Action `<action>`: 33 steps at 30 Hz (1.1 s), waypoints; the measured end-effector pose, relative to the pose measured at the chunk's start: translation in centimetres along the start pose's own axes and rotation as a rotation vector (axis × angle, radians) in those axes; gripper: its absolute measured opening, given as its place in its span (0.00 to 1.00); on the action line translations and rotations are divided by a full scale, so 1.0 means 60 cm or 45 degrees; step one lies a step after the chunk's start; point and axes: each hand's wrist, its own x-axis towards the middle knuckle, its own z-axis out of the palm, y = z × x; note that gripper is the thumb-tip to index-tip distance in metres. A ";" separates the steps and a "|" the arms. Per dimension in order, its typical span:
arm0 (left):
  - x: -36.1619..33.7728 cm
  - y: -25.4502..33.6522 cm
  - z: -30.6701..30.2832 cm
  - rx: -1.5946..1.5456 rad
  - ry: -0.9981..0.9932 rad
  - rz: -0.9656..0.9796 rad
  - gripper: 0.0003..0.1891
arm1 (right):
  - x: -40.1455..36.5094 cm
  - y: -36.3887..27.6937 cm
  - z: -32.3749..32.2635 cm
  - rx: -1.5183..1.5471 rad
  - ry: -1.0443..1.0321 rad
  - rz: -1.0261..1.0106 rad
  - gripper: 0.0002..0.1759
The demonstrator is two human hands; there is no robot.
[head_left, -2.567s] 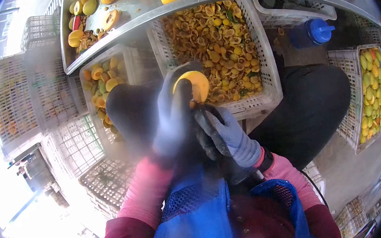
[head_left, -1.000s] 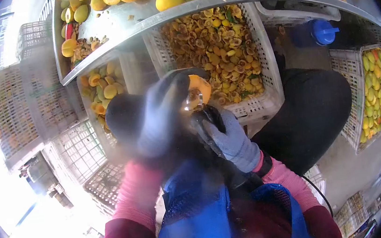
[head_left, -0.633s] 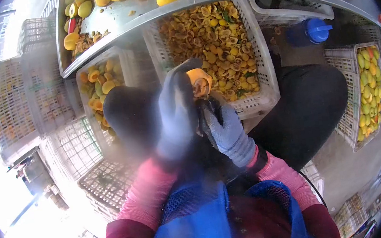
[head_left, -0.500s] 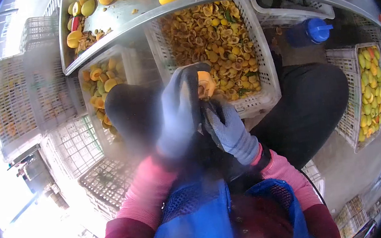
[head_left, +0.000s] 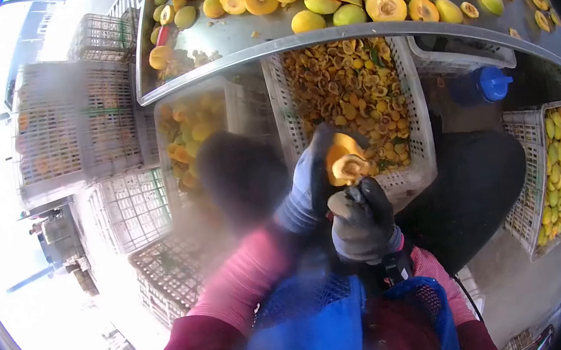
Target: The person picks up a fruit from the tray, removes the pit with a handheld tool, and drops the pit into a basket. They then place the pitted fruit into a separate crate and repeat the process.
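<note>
A cut orange-fleshed fruit (head_left: pixel 344 157) with a hollow, ragged middle is gripped in my left hand (head_left: pixel 310 182), which wears a blue-grey glove with dark fingers. Just below it, my gloved right hand (head_left: pixel 364 224) is closed, with its fingertips up against the fruit's lower edge. Whatever my right hand grips is hidden by the dark glove fingers. Both hands are over my lap, in front of a white crate (head_left: pixel 420 124) of brown and yellow fruit scraps (head_left: pixel 347 91).
A metal table (head_left: pixel 253 52) across the top carries many whole and halved yellow-green fruits (head_left: pixel 386 7). A fruit-filled crate (head_left: pixel 527 181) stands at right, near a blue jug (head_left: pixel 491 84). Stacked crates (head_left: pixel 47 132) and another crate of fruit (head_left: pixel 196 133) are at left.
The view has shifted, showing more of the table. The fruit is turned, with more of its orange side and torn middle showing. My right hand has rotated, its fingers now pointing up at the fruit.
</note>
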 end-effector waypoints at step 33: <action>0.363 0.073 -0.263 1.612 -0.268 0.002 0.26 | 0.038 -0.041 -0.015 -0.686 1.287 -0.614 0.22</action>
